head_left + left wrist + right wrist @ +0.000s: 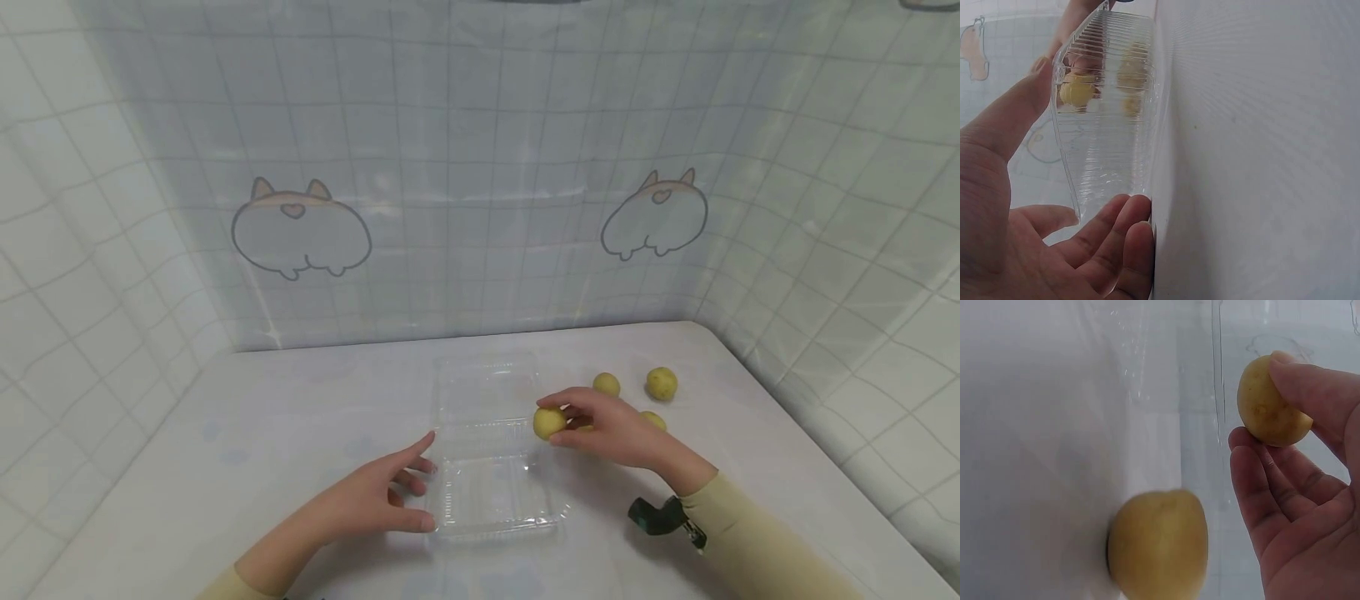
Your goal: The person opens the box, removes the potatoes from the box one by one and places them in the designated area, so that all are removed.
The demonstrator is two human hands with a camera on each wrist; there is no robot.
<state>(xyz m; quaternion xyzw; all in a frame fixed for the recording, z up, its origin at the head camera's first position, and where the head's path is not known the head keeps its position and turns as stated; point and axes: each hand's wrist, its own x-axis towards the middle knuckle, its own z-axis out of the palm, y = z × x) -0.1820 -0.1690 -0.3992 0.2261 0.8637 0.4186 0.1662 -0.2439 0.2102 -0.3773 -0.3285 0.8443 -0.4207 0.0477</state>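
My right hand [618,429] pinches a small round yellow fruit [550,424] between thumb and fingertips, over the right side of a clear plastic clamshell box [495,493]. Brownish spots mark the held fruit [1266,406] in the right wrist view. The box lies unfolded, its lid half [487,387] at the back. On the left, my left hand [375,498] is spread with thumb and forefinger right at the box's edge. Ridged side wall [1116,137] and rim stand close to these fingers in the left wrist view.
Several more yellow fruits lie to the right, among them one at the back [607,384], one farther right [662,384] and one partly behind my right hand [653,420]. A white-covered table [300,400] meets tiled-pattern curtains [480,208] behind and at both sides.
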